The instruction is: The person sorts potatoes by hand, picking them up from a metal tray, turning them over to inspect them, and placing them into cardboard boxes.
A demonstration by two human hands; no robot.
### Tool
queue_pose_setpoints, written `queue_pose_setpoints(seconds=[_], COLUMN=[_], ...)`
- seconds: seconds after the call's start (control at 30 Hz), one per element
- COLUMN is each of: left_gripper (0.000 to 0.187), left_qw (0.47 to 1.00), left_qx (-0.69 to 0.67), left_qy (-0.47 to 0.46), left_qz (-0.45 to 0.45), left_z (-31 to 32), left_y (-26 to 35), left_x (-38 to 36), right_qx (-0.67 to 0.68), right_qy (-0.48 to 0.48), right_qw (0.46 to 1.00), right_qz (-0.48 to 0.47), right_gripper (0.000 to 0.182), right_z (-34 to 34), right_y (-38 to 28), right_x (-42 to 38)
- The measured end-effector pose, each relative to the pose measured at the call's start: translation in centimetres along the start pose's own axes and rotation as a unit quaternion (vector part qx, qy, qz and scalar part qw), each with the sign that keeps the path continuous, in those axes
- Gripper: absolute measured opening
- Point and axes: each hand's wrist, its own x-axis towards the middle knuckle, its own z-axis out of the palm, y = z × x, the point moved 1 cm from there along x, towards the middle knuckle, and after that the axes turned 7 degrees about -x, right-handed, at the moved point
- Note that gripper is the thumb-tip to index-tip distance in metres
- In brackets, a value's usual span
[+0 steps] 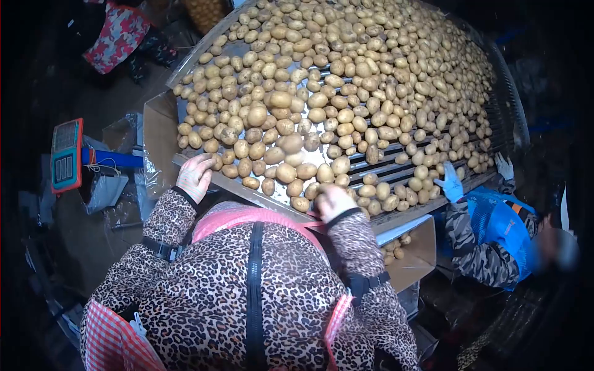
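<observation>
Potatoes [340, 102], yellow-brown, round to oval and in mixed sizes, cover a broad sorting table [253, 196], packed densely toward its far side and thinning at the near edge. Some skins carry darker smudges of soil; the larger ones lie toward the near left, where a bright patch of metal shows between them. To the right of that patch, potatoes rest across dark parallel slats [387, 168].

The worker's left hand [195, 176] lies at the table's near rim on the left, back of the hand up, fingers loosely extended and slightly parted, their tips beside the closest potatoes. The right hand [335, 203] reaches over the rim farther right, its fingers bent inward among potatoes at the edge; the fingertips are hidden, and whether they close on a potato cannot be told.

Both forearms, in leopard-print sleeves banded with dark straps, angle forward from bent elbows, the left slanting up and inward to the right, the right rising steeply and leaning left at the wrist.

A cardboard box [162, 133] stands against the table's left side; another box [416, 255], with potatoes inside, sits below the rim to the right. Nearby, a co-worker in a blue apron [493, 226] extends a gloved hand [451, 183] to the table.
</observation>
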Motion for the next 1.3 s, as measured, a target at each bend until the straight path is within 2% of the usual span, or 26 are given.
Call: queue_pose_setpoints(seconds=[0.03, 0.07, 0.13, 0.2, 0.23, 0.27, 0.33, 0.37, 0.47, 0.53, 0.6, 0.67, 0.73, 0.8, 0.87, 0.9, 0.93, 1.03, 1.07, 1.13, 1.2, 1.23, 1.27, 1.3], left_gripper=[0.029, 0.029, 0.028, 0.027, 0.027, 0.027, 0.027, 0.027, 0.031, 0.035, 0.043, 0.059, 0.061, 0.062, 0.061, 0.058, 0.058, 0.06, 0.062, 0.058, 0.059, 0.061, 0.064, 0.066], left_qw=[1.0, 1.0, 1.0, 0.999, 0.999, 0.999, 0.999, 0.999, 0.998, 0.996, 0.984, 0.959, 0.943, 0.957, 0.982, 0.991, 0.989, 0.995, 0.995, 0.993, 0.974, 0.977, 0.979, 0.985], left_qx=[0.004, 0.002, -0.003, -0.011, -0.013, -0.013, 0.009, 0.009, 0.009, 0.006, 0.057, 0.069, 0.13, 0.21, 0.105, 0.1, 0.103, 0.077, 0.071, 0.046, 0.091, 0.038, 0.018, 0.035], left_qy=[0.006, 0.012, 0.015, 0.015, 0.006, -0.003, 0.008, 0.006, 0.023, 0.038, 0.01, -0.053, -0.041, -0.085, -0.157, -0.094, -0.103, -0.037, -0.028, -0.079, -0.141, -0.144, -0.096, -0.086], left_qz=[-0.001, 0.001, 0.01, 0.035, 0.044, 0.052, 0.05, 0.043, 0.054, 0.082, 0.17, 0.27, 0.305, 0.182, -0.009, -0.003, 0.015, 0.052, 0.06, 0.079, 0.151, 0.151, 0.181, 0.144], left_z=[0.1, 0.2, 0.7, 0.7, 0.5, 0.4, 0.6, 0.5, 0.5, 0.4, 1.1, 3.6, 5.9, 6.4, 3.0, 4.0, 3.5, 2.7, 2.0, 1.8, 1.7, 1.5, 1.9, 2.1], left_y=[-0.1, -0.2, -0.9, 0.2, 0.5, 0.8, 0.5, 0.6, 1.0, 2.0, 3.8, 5.1, 5.3, 2.3, 2.4, -0.9, -2.1, -3.2, -2.3, -1.5, -0.3, 0.6, 0.9, 1.0], left_x=[-0.2, -0.5, -0.2, 0.1, 0.4, 0.8, 0.9, 1.4, 3.5, 5.9, 9.4, 12.7, 14.3, 15.7, 16.1, 15.2, 14.3, 10.1, 8.8, 6.0, 4.1, 3.3, 2.4, 2.8], right_qx=[-0.026, -0.016, -0.104, -0.082, -0.18, -0.235, -0.239, -0.277, -0.235, -0.19, -0.184, -0.212, -0.203, -0.229, -0.209, -0.194, -0.199, -0.218, -0.214, -0.209, -0.213, -0.219, -0.228, -0.235], right_qy=[0.123, 0.13, 0.203, 0.138, 0.101, 0.122, 0.001, 0.192, 0.191, 0.141, 0.162, 0.107, 0.045, 0.036, 0.036, 0.041, 0.041, 0.036, 0.011, -0.001, -0.028, -0.014, 0.007, 0.012], right_qw=[0.989, 0.991, 0.974, 0.984, 0.974, 0.963, 0.97, 0.931, 0.94, 0.961, 0.955, 0.958, 0.972, 0.968, 0.973, 0.977, 0.975, 0.972, 0.974, 0.976, 0.976, 0.974, 0.972, 0.97], right_qz=[-0.078, -0.022, 0.011, 0.081, 0.088, 0.044, -0.028, -0.138, -0.158, -0.14, -0.169, -0.161, -0.111, -0.1, -0.09, -0.082, -0.084, -0.082, -0.066, -0.067, -0.043, -0.05, -0.056, -0.056], right_gripper=[0.031, 0.032, 0.041, 0.054, 0.063, 0.057, 0.054, 0.05, 0.046, 0.049, 0.052, 0.056, 0.057, 0.06, 0.063, 0.065, 0.067, 0.067, 0.072, 0.071, 0.07, 0.07, 0.069, 0.069], right_z=[0.3, -1.6, 0.2, 2.3, 2.2, 2.7, 2.7, 4.6, 5.5, 5.7, 5.4, 5.3, 5.6, 5.7, 6.0, 6.2, 6.2, 6.3, 6.2, 5.5, 4.9, 5.3, 6.1, 6.4], right_y=[3.1, 3.8, 8.0, 4.7, 2.2, 0.8, -1.7, -1.6, -0.4, 0.4, -0.5, -1.4, -1.2, -0.3, 0.6, 0.9, 0.9, 1.0, 1.0, 0.5, -0.2, 0.2, 0.4, 0.7], right_x=[0.7, 0.8, 4.0, 5.6, 6.1, 6.0, 6.0, 4.9, 3.2, 1.9, 0.8, 0.3, 0.6, 0.5, 0.0, -0.4, -0.2, 0.4, 0.5, 0.7, 0.9, 1.1, 1.1, 1.5])
